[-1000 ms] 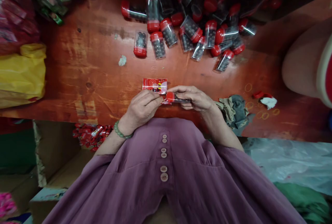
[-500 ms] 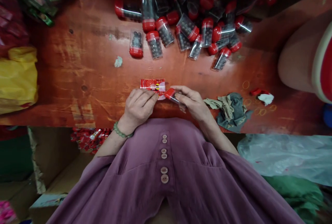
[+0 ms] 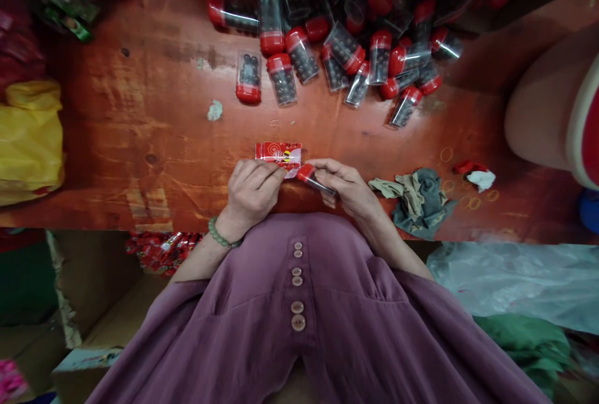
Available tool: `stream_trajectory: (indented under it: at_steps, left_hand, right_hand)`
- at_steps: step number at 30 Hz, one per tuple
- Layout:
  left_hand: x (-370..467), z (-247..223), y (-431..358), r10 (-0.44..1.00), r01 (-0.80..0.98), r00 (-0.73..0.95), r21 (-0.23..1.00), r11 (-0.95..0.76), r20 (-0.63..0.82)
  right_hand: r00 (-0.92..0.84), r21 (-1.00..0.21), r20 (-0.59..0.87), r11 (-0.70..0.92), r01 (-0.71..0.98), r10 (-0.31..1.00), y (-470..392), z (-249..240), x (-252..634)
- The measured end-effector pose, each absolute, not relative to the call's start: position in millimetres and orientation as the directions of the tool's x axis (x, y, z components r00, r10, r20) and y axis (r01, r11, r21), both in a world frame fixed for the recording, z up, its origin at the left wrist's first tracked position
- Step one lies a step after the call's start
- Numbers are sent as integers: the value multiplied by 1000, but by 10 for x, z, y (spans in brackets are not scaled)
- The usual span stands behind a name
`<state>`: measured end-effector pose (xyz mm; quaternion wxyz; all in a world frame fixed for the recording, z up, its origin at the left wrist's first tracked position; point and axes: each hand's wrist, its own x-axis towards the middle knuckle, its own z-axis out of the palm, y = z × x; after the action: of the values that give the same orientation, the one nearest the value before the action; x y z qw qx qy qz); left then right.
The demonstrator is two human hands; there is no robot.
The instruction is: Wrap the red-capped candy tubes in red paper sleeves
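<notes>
My left hand (image 3: pixel 255 190), a green bead bracelet at its wrist, has its fingers bent together over the near edge of a red printed wrapper (image 3: pixel 276 152). The wrapper looks flat, with yellow and pink figures, and its lower part is hidden by the fingers. Between the thumb and fingers of my right hand (image 3: pixel 346 184) is a small clear bottle with a red cap (image 3: pixel 309 174), lying tilted with the cap toward the wrapper. Beyond both hands lies a pile of similar red-capped bottles (image 3: pixel 283 82) filled with dark balls.
A crumpled grey cloth (image 3: pixel 423 201) lies right of my right hand, near yellow rubber bands (image 3: pixel 446 154). A large pale bucket (image 3: pixel 538 104) stands at the right. At the left sits a yellow bag (image 3: pixel 30 148). Below the table edge is a cardboard box (image 3: pixel 100 285) by red wrappers (image 3: pixel 161 251).
The view has shifted slightly, so the table things sit a little differently in it. Both hands keep their hold, and the bottle in my right hand has barely moved.
</notes>
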<state>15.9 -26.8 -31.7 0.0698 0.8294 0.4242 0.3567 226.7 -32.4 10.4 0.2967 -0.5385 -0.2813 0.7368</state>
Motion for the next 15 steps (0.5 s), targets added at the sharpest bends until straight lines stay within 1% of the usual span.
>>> stream_trajectory:
  at_steps: [3,6,10,13,15]
  left_hand:
    - [133,-329,-251,763,627,340,473,-619,549]
    - [126,-315,-229,751,610,327,479,-632,574]
    - [140,-288,-208,712,632,341,412,-657,613]
    - [150,-283,-203,685,647,379,351,-677,623]
    - [153,-286,-205,683,652,399,336,-680,612]
  right_hand:
    - [-170,-822,-536,-557,-117,827,-304,157,2323]
    - [-151,-863,-491,-502,-46,858,-289,216,2321]
    - [-154,-867,-496,-498,30,855,-282,252,2262]
    - [-144,-859,-510,-511,32,848,-280,257,2216]
    - [-144,-853,-518,-521,19,843,-280,256,2187]
